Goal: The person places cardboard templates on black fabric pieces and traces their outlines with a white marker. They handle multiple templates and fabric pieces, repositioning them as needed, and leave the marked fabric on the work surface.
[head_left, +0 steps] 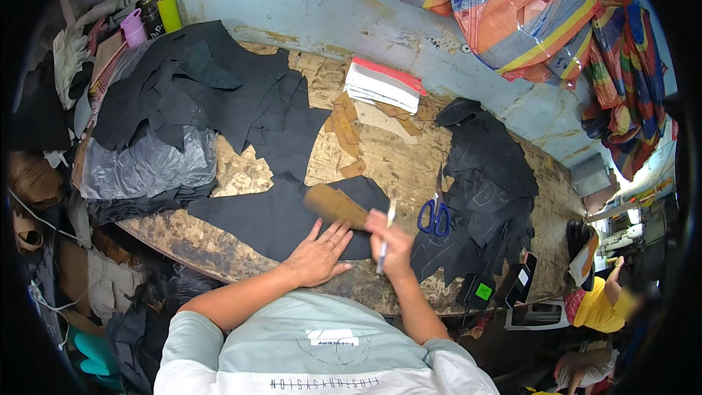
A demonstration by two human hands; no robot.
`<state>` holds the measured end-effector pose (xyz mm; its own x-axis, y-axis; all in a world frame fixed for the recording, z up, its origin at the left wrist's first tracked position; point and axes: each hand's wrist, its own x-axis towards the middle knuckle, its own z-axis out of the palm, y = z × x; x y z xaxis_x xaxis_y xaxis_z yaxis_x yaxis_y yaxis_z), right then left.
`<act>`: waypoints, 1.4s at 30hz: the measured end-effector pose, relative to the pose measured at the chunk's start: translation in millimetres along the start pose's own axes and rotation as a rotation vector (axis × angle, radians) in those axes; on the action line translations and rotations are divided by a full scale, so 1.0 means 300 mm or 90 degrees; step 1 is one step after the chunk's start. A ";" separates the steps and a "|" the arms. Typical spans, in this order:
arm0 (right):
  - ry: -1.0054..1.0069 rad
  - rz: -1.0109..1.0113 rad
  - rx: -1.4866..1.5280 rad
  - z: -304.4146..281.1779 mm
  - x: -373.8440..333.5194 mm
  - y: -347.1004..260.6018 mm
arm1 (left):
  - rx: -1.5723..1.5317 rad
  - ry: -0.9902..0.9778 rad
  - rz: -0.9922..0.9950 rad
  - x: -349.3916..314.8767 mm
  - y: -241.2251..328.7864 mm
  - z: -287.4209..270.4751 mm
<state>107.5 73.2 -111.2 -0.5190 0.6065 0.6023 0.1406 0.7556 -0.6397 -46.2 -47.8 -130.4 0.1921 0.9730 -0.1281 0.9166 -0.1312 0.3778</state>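
Observation:
My left hand point(316, 256) lies flat with its fingers stretched on a black, leather-like sheet point(241, 223) at the table's near edge. A slim white and silver pen point(382, 254) is in my closed right hand point(395, 245), a little to the right. A brown, rounded pattern template point(333, 203) reaches left from the right-hand fingers, over the black sheet. It is blurred, and I cannot tell whether the fingers grip it or only touch it. Blue-handled scissors point(433, 218) lie just right of that hand, beside a pile of black cut pieces point(486, 183) with pale outlines.
More black material point(208, 88) and a plastic-wrapped stack point(150, 164) cover the left side. Brown templates point(345, 128) and a red-edged paper pad point(384, 84) lie farther back. A phone point(521, 281) and a small black device point(474, 289) sit at the right edge. Another person point(599, 303) is beyond.

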 end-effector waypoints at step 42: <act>-0.137 0.420 -0.102 -0.181 0.058 0.000 | -0.007 -0.109 0.047 0.001 0.146 -0.076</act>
<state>144.3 97.1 -74.9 -0.4353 0.9003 -0.0047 0.5968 0.2847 -0.7502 -13.9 -49.0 -93.0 0.3168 0.9141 -0.2531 0.8941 -0.1988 0.4012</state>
